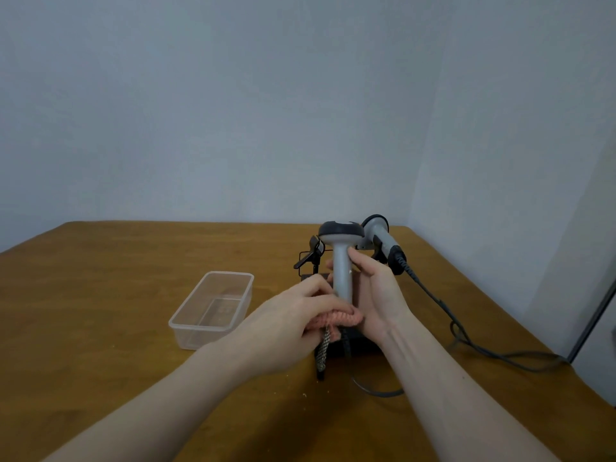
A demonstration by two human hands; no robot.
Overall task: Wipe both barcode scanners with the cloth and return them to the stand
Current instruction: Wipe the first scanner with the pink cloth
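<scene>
Writing of any kind could not be made out: neither scanner showed a legible brand or label, and faint marks on the floor of the clear plastic container [213, 308] were too blurred to read.

The wooden table [116, 268] was a warm brown with visible grain, and a few pale crumbs lay on it near the front. It stood against a plain grey-blue wall [233, 111], with another wall closing the corner on the right. The container sat left of centre, well apart from the table edge.

The right hand [373, 291] was wrapped around the grey handle of the near scanner [341, 258], thumb on one side and fingers on the other, holding it upright with its dark head on top. The left hand [293, 315] was closed on the pink cloth [336, 320], pressing it against the lower end of that handle, where the cord [376, 391] left it. A checked strip hung down from the cloth.

Behind the hands stood the black stand [313, 258], mostly hidden. The second scanner [380, 238] rested in it at the right, tilted, head up, with its dark cable [466, 341] trailing across the table toward the right edge.
</scene>
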